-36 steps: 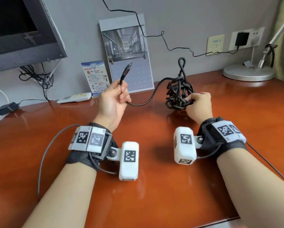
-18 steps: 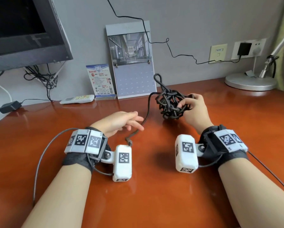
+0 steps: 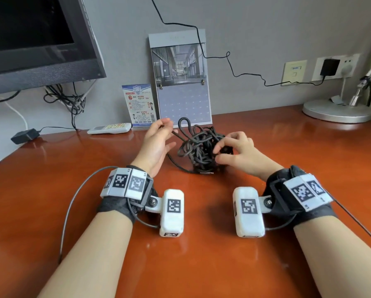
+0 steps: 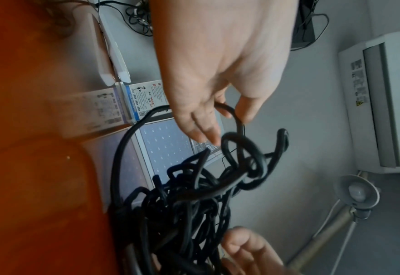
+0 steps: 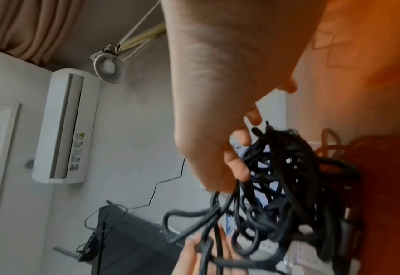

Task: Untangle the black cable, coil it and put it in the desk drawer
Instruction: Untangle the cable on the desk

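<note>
The black cable is a knotted ball on the red-brown desk, in front of the calendar. One plug end lies on the desk under the ball. My left hand is at the ball's left side and pinches one loose strand between thumb and forefinger, which shows plainly in the left wrist view on the cable. My right hand grips the ball's right side, its fingers curled into the tangled cable.
A calendar and a blue card lean on the wall behind the cable. A remote and a power adapter lie at the back left under the monitor. A lamp base stands at the back right.
My left hand let go of the raised plug end, dropped to the desk, then rose to pinch a strand at the ball's left. The ball came down onto the desk.
</note>
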The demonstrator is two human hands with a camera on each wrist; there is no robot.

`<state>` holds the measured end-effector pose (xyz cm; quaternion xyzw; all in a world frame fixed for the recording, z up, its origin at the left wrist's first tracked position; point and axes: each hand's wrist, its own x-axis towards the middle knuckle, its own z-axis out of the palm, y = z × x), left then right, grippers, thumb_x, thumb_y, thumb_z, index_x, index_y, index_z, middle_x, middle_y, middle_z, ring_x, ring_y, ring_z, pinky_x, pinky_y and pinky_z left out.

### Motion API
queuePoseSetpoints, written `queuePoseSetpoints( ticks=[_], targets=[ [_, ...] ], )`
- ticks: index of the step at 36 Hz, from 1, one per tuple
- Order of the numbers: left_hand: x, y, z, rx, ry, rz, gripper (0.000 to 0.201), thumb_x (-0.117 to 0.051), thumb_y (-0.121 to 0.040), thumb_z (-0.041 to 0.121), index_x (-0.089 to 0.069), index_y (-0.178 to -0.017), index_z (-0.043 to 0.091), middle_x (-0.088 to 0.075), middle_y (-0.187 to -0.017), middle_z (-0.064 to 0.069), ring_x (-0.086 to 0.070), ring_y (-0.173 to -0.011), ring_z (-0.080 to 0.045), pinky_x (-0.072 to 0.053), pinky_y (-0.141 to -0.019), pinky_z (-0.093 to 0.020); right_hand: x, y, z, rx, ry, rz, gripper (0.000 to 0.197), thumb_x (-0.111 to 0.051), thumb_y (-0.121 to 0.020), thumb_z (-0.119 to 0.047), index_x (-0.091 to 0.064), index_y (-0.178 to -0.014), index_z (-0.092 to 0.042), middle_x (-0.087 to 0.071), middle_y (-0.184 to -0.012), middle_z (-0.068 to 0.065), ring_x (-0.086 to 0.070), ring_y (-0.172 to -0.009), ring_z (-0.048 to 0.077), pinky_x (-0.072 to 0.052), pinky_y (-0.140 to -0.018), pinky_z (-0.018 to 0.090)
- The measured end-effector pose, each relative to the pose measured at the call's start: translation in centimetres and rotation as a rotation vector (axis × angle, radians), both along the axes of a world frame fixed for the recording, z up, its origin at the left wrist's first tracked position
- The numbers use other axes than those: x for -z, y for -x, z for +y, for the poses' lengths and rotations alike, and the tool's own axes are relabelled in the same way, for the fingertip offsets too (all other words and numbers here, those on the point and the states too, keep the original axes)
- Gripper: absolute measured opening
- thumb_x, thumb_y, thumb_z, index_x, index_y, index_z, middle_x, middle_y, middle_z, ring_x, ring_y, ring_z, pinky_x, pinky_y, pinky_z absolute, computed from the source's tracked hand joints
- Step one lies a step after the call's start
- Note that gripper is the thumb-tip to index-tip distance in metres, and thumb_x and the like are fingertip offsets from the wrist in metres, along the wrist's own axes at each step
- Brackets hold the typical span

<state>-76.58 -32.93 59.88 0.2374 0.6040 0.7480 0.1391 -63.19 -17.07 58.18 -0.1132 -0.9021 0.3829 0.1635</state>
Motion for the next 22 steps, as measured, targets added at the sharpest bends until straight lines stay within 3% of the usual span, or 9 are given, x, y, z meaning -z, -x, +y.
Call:
queuePoseSetpoints(
  ticks=[2, 4, 7, 9, 12, 15, 17, 19, 22],
  targets=[
    [-0.2, -0.1, 0.0, -0.01, -0.07, -0.012, 0.008, -0.052, -0.096, 0.011, -0.052, -0.096, 0.019, -0.056, -0.114, -0.01, -0.055, -0.103, -0.02, -0.048, -0.085, -0.032, -0.2, 0.0, -0.6, 0.0, 0.036, 0.078, 0.008, -0.062, -0.084, -0.02, -0.063, -0.089, -0.027, -0.038, -0.116, 0.002, -0.025, -0.113, 0.015, -0.026, -0.097, 0.026],
    [-0.5, -0.4, 0.1, 0.013, -0.138, -0.014, 0.011, -0.05, -0.095, 0.004, -0.049, -0.094, 0.015, -0.058, -0.107, -0.009, -0.06, -0.086, -0.018, -0.052, -0.086, -0.034, -0.2, 0.2, -1.4, 0.018, 0.032, 0.183, 0.007, -0.061, -0.085, -0.019, -0.063, -0.085, -0.026, -0.04, -0.109, 0.002, -0.026, -0.11, 0.013, -0.026, -0.095, 0.022],
    [-0.9, -1.0, 0.4, 0.024, -0.185, -0.004, 0.017, -0.045, -0.096, -0.004, -0.046, -0.095, 0.013, -0.06, -0.094, -0.004, -0.064, -0.067, -0.012, -0.058, -0.069, -0.03, -0.3, 0.6, -2.3, 0.037, -0.027, 0.273, 0.009, -0.062, -0.086, -0.02, -0.064, -0.078, -0.023, -0.043, -0.092, -0.001, -0.035, -0.096, 0.012, -0.03, -0.08, 0.014],
    [-1.0, -1.3, 0.6, -0.003, -0.179, -0.011, 0.018, -0.046, -0.095, -0.005, -0.045, -0.093, 0.014, -0.057, -0.09, -0.005, -0.065, -0.068, -0.013, -0.058, -0.064, -0.028, -0.3, 0.9, -2.6, 0.026, -0.083, 0.254, 0.014, -0.063, -0.086, -0.025, -0.064, -0.072, -0.026, -0.05, -0.081, -0.006, -0.042, -0.082, 0.011, -0.032, -0.073, 0.021],
    [-1.0, -1.8, 0.8, -0.022, -0.145, -0.003, 0.023, -0.048, -0.093, -0.008, -0.043, -0.091, 0.014, -0.053, -0.08, -0.003, -0.066, -0.069, -0.014, -0.057, -0.062, -0.026, -0.1, 1.1, -2.9, 0.056, -0.067, 0.243, 0.025, -0.063, -0.085, -0.034, -0.059, -0.06, -0.035, -0.055, -0.065, -0.014, -0.046, -0.073, 0.011, -0.036, -0.072, 0.029],
    [-1.2, -2.5, 0.9, -0.005, -0.099, 0.047, 0.024, -0.05, -0.092, -0.009, -0.042, -0.089, 0.014, -0.055, -0.074, 0.0, -0.066, -0.066, -0.009, -0.057, -0.064, -0.024, -0.2, 1.1, -3.4, 0.075, 0.044, 0.295, 0.03, -0.061, -0.087, -0.033, -0.062, -0.059, -0.023, -0.049, -0.049, -0.011, -0.043, -0.054, 0.004, -0.032, -0.061, 0.024],
    [-1.2, -2.8, 0.8, -0.005, -0.045, 0.088, 0.025, -0.053, -0.091, -0.007, -0.043, -0.088, 0.015, -0.056, -0.072, 0.002, -0.064, -0.065, -0.004, -0.056, -0.063, -0.022, -0.3, 1.0, -3.4, 0.082, 0.106, 0.291, 0.034, -0.062, -0.087, -0.031, -0.057, -0.053, -0.025, -0.049, -0.043, -0.014, -0.045, -0.046, 0.0, -0.03, -0.056, 0.02],
    [-1.2, -3.0, 0.8, -0.016, 0.039, 0.13, 0.023, -0.056, -0.09, -0.003, -0.045, -0.088, 0.017, -0.056, -0.073, 0.004, -0.061, -0.062, 0.002, -0.054, -0.06, -0.019, -0.3, 1.2, -3.4, 0.084, 0.117, 0.244, 0.035, -0.063, -0.085, -0.028, -0.054, -0.051, -0.025, -0.048, -0.039, -0.016, -0.045, -0.044, 0.0, -0.03, -0.057, 0.019],
    [-1.3, -3.5, 0.9, -0.028, 0.183, 0.172, 0.017, -0.058, -0.092, 0.007, -0.046, -0.092, 0.02, -0.054, -0.077, 0.004, -0.055, -0.06, 0.001, -0.051, -0.058, -0.02, -0.3, 1.4, -3.5, 0.129, 0.105, 0.209, 0.033, -0.063, -0.081, -0.025, -0.049, -0.051, -0.022, -0.046, -0.044, -0.009, -0.042, -0.055, 0.01, -0.034, -0.073, 0.029]
  ],
)
